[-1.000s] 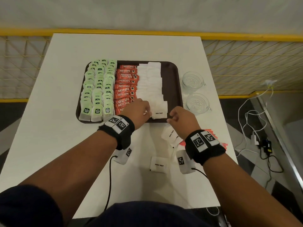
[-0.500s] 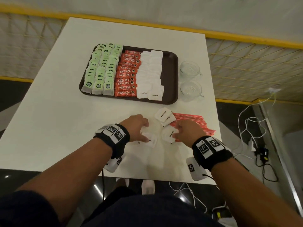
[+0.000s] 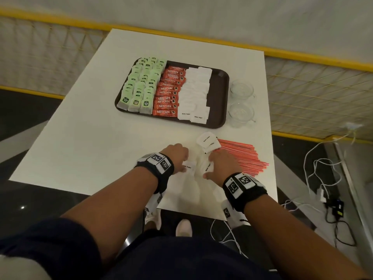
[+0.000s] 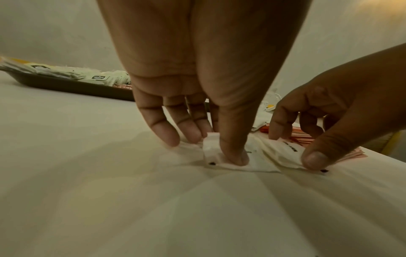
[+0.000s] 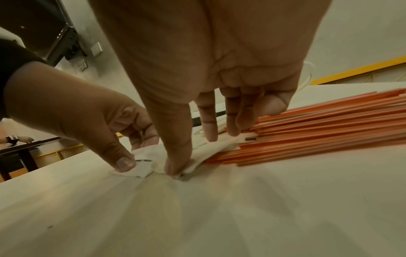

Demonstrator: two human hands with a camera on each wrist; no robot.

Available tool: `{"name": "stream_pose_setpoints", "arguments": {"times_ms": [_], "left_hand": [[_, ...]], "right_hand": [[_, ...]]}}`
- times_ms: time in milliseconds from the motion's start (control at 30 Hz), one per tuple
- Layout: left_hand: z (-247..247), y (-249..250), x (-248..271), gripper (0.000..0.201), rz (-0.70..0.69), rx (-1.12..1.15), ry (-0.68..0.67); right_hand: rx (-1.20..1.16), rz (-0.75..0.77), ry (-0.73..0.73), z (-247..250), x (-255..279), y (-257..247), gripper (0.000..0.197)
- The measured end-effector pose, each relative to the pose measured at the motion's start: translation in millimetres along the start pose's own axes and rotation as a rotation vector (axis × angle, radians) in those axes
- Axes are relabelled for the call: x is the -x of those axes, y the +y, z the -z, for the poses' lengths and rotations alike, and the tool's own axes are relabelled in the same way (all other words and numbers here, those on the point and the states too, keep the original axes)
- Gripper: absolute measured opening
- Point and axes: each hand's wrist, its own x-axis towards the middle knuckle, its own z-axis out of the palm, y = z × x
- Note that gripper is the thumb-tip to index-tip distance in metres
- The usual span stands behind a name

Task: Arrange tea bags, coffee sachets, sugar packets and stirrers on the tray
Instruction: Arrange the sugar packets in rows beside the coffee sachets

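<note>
A dark tray [image 3: 221, 98] holds rows of green tea bags [image 3: 141, 85], red coffee sachets [image 3: 167, 93] and white sugar packets [image 3: 194, 93]. Nearer to me, my left hand [image 3: 182, 158] pinches a loose sugar packet [image 4: 219, 156] lying on the table, thumb on its near edge and fingers behind it. Right beside it, my right hand [image 3: 214, 160] pinches a second sugar packet [image 5: 208, 151] the same way. More loose packets [image 3: 206, 139] lie just beyond. A pile of orange stirrers [image 3: 242, 156] sits to the right, touching my right fingers.
Two glass cups [image 3: 241, 90] [image 3: 241, 114] stand just right of the tray. The white table's near edge [image 3: 191, 207] is close behind my wrists. White cables [image 3: 323, 178] trail on the floor to the right. A yellow railing runs behind the table.
Both hands drew back from the tray's near edge to the loose packets on the table. Each now grips one packet, and the head view has tilted down.
</note>
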Motion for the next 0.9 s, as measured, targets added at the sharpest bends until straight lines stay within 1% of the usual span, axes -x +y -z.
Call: {"name": "stream_pose_setpoints", "arguments": {"times_ms": [133, 167, 367, 567, 633, 700, 767, 833, 900], "left_hand": [[-1, 5, 1, 0.034, -0.001, 0.018, 0.009], [0, 5, 1, 0.034, 0.001, 0.029, 0.004], [1, 1, 2, 0.036, 0.029, 0.065, -0.015], [2, 2, 2, 0.029, 0.011, 0.006, -0.055], [1, 1, 1, 0.027, 0.008, 0.011, -0.054], [-2, -3, 1, 0.021, 0.004, 0.037, -0.047], [-4, -7, 2, 0.015, -0.001, 0.116, -0.021], [-3, -11, 3, 0.013, 0.034, 0.257, 0.015], [0, -16, 3, 0.013, 0.076, 0.359, 0.051]], "right_hand": [[0.006, 0.044, 0.024, -1, -5, -7, 0.044], [0.021, 0.059, 0.019, -2, -7, -9, 0.043], [0.127, 0.061, 0.005, -5, -15, -16, 0.041], [0.204, 0.057, -0.006, 0, -21, -17, 0.036], [0.187, 0.052, -0.027, 2, -21, -16, 0.039], [0.165, 0.057, -0.028, 4, -20, -15, 0.039], [0.131, 0.064, -0.034, 5, -18, -14, 0.036], [0.019, 0.048, -0.075, 8, -17, -12, 0.033], [-0.147, 0.035, -0.114, 11, -18, -9, 0.034]]}}
